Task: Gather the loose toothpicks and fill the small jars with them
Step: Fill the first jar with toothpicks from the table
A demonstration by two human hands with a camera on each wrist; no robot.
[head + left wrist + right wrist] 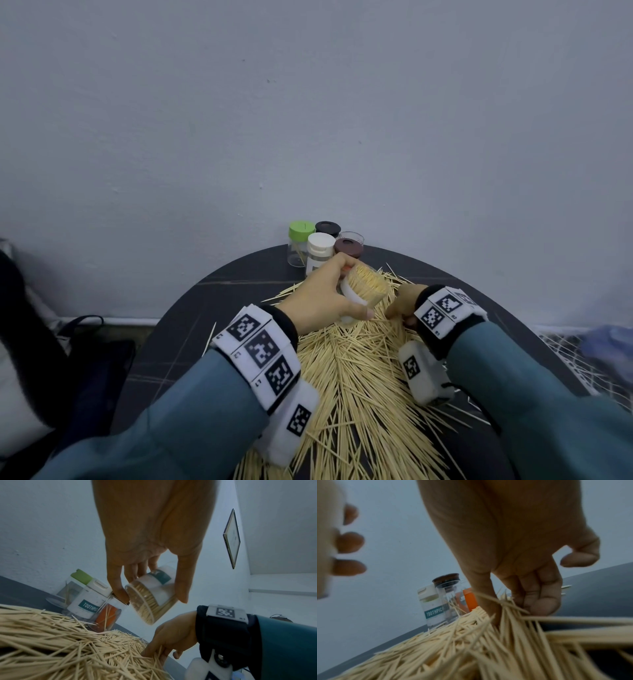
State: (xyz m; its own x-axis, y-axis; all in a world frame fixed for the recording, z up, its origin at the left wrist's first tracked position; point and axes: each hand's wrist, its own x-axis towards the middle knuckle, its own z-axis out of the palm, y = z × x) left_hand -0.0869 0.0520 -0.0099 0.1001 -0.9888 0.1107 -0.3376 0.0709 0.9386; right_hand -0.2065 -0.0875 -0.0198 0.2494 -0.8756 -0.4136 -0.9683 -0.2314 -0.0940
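Right under both hands there's a huge heap of loose toothpicks (359,377) spread over the dark round worktop (178,329). The right hand (402,305) is down in the far edge of the heap, fingers curled and pinching up a small bunch. The left hand (322,298) is just beside it, wrapped around a clear toothpick jar (364,286) held above the heap, tipped over with its open mouth facing back toward the person.

Here's my worry: that jar already looks packed. Tilted like that, a bump from the right hand or a bit more tilt could slide the whole load straight back onto the heap. Trying to jam more sticks into a full mouth could also snap some or push others out. The right hand's bunch looks messy in the wrist view, sticks pointing every which way, so I'd guess it won't feed in clean unless it's lined up first.

Just past the hands, against the wall, stand the other jars: green-lidded jar (300,248), white-capped jar (319,251), and two brown-lidded jars (347,247). They're close enough that a careless knuckle could knock them over.
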